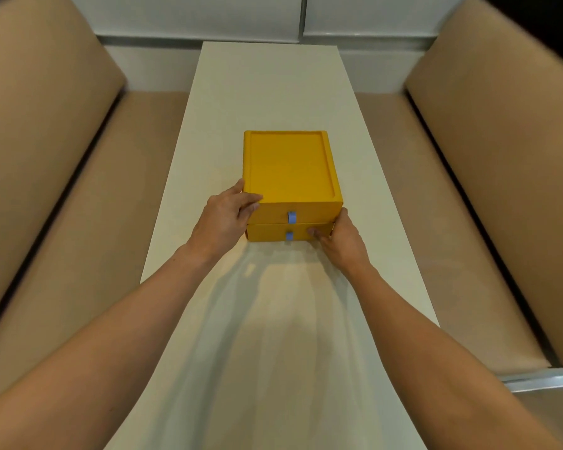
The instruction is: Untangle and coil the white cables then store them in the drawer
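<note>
A yellow two-drawer box [288, 167] stands in the middle of the long white table [267, 92]. Both drawers look pushed in; each has a small blue pull tab, the upper tab [291, 217] and the lower tab [289, 235]. My left hand [229, 216] grips the box's near left corner, thumb on the top edge. My right hand [337, 237] holds the near right corner, with the thumb pressed against the lower drawer front [273, 233]. No white cables are visible anywhere.
Tan upholstered benches flank the table, the left bench [78, 196] and the right bench [468, 196]. A white wall with panels [241, 14] closes the far end. A metal edge [543, 378] shows at the lower right.
</note>
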Demonstrator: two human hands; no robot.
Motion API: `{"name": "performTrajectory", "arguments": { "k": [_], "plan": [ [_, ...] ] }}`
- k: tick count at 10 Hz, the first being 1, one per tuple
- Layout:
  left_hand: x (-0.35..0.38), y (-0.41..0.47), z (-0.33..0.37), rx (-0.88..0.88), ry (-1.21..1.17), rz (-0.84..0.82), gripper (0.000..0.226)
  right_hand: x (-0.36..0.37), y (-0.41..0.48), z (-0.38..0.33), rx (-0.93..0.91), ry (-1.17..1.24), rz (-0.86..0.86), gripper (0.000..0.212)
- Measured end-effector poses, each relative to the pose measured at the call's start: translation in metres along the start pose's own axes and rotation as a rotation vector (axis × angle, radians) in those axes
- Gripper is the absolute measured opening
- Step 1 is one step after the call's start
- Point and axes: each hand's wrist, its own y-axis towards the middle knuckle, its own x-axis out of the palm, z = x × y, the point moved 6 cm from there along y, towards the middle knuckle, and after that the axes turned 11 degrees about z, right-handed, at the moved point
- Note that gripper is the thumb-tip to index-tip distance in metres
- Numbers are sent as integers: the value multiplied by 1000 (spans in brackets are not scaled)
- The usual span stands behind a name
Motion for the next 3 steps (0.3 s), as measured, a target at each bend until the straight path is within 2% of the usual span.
{"name": "performTrajectory", "arguments": {
  "k": [1,2,3],
  "plan": [
    [0,1,0,-2,0,-12,29,-2,2,-1,-1,-43,-48,62],
    [-2,1,6,-35,61,-74,34,-16,-6,-13,-27,-65,-69,75],
    [-12,0,13,-14,151,-89,47,-36,-20,-29,-102,-80,83,91]
  ]
}}
